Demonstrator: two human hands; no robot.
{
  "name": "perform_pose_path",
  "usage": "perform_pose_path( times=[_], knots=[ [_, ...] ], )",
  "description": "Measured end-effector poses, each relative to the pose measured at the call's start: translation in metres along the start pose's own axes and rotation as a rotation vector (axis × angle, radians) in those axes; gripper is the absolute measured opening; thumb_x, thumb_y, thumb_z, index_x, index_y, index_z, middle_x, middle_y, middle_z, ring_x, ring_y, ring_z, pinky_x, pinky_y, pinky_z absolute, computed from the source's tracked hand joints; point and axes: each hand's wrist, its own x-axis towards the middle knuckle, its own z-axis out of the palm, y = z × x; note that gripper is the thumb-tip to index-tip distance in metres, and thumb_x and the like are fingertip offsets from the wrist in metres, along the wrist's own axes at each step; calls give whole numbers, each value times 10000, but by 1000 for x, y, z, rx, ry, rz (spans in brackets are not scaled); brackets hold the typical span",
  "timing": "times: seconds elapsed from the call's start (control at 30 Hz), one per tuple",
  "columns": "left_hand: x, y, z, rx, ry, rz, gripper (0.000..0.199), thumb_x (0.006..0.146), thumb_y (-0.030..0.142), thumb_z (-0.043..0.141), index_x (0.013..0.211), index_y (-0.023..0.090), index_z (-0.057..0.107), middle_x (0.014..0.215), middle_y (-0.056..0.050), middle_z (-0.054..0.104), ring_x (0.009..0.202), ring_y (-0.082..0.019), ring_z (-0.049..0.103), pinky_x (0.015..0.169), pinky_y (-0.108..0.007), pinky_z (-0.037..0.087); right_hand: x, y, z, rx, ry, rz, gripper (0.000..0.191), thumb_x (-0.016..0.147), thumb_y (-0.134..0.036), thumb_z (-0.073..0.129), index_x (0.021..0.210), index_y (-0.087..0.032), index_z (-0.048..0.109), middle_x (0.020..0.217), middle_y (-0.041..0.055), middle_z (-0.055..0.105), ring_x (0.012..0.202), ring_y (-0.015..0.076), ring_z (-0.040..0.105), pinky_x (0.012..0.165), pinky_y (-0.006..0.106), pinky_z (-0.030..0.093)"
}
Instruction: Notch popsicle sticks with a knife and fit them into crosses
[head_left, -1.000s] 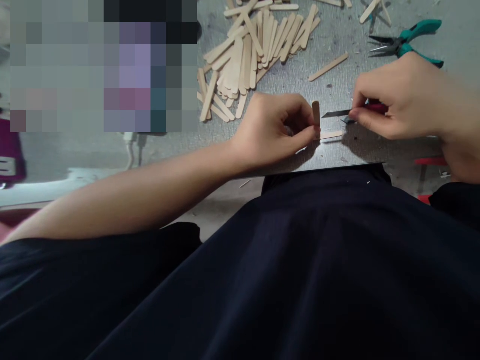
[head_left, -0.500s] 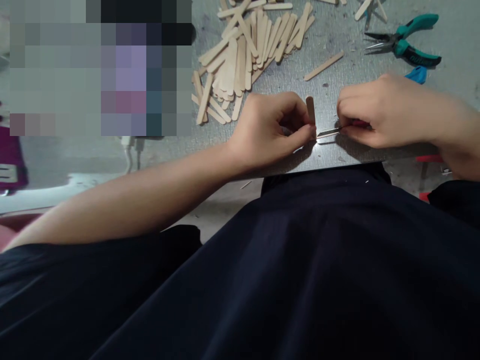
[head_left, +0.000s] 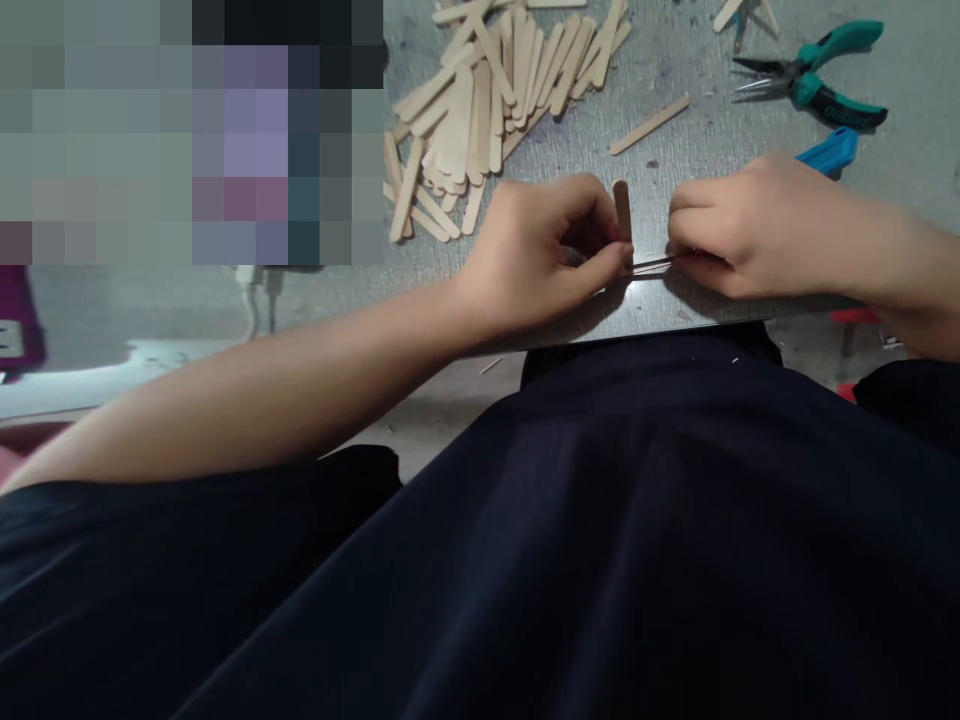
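My left hand (head_left: 544, 250) is closed, with thumb and fingertips pinching a wooden craft stick (head_left: 622, 208) near the table's front edge. The stick's rounded end rises above the fingertips; its lower part is hidden by them. To the right, my right hand (head_left: 720, 230) is closed around a knife, whose thin dark blade (head_left: 654, 264) points left. The tip of the blade is close to the left fingertips and the stick's lower end; whether it touches cannot be told. The fingers cover the knife's handle.
A heap of craft sticks (head_left: 480, 110) lies behind my left hand, and one loose stick (head_left: 649, 125) lies apart. Teal-handled pliers (head_left: 806, 80) rest open at the back right. A blue plastic object (head_left: 831, 152) shows behind my right hand. The metal table's edge (head_left: 697, 325) is close to my body.
The blade now looks narrower, its flat side turned more out of sight. Both hands stay close together. More of the blue object shows behind my right wrist, and the view has shifted slightly.
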Motion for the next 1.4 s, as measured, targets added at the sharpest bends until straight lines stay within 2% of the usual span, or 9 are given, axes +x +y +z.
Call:
perform_pose_path(
  times=[0.17,0.33,0.57,0.73,0.83,0.93,1.0,1.17,1.4],
  knots=[
    [1,-1,-1,-14,-1,40,236,1012,418,777,882,323,605,928,-35,837,802,-221,750,765,-487,659,4,0,1,47,-5,6,203,1126,-358,763,987,-223,703,942,32,738,616,126,480,592,398,231],
    [-1,2,-1,-27,-13,9,195,1039,397,758,934,295,628,968,-56,827,852,-237,753,838,-499,656,5,3,3,-22,-10,-20,216,1140,-370,747,996,-209,732,951,39,781,610,126,497,569,388,257],
    [-1,1,-1,-37,-7,20,239,1038,443,782,914,320,619,945,-45,807,836,-235,739,802,-499,633,4,8,10,99,43,-28,244,1129,-387,708,946,-242,637,919,10,667,627,131,308,619,407,226],
    [-1,0,-2,-28,-15,28,221,1042,410,783,911,303,642,913,-27,793,827,-213,715,805,-446,625,4,6,11,70,32,-22,223,1118,-363,714,947,-241,640,902,0,660,632,124,296,619,398,228],
    [-2,-1,0,-15,20,99,140,1037,319,757,912,277,707,881,-26,793,802,-200,716,794,-412,612,8,-1,1,-13,-62,5,204,1147,-352,668,997,-220,708,914,5,705,641,118,429,617,378,257],
    [-1,-5,3,-12,67,193,103,970,255,775,880,273,729,804,-5,789,738,-184,722,697,-362,568,15,-13,-17,-78,-282,76,358,1230,-343,470,1130,-184,775,1039,37,773,732,163,633,667,360,379],
    [1,-8,5,-15,88,226,113,955,226,765,864,280,725,786,2,794,714,-183,728,657,-353,549,20,-21,-29,-100,-392,120,422,1231,-296,396,1193,-156,792,1137,73,802,805,203,708,708,384,436],
    [4,-10,6,16,103,314,139,974,164,716,911,276,767,810,5,805,701,-158,721,624,-325,523,29,-30,-43,-146,-449,120,373,1157,-216,421,1175,-173,791,1075,69,792,827,195,673,700,380,407],
    [2,-3,6,15,138,278,184,879,94,743,811,264,727,747,2,775,644,-158,702,567,-346,465,32,-28,-43,-141,-456,90,280,1139,-192,469,1068,-162,738,1012,71,709,760,192,544,654,376,348]
  ],
)
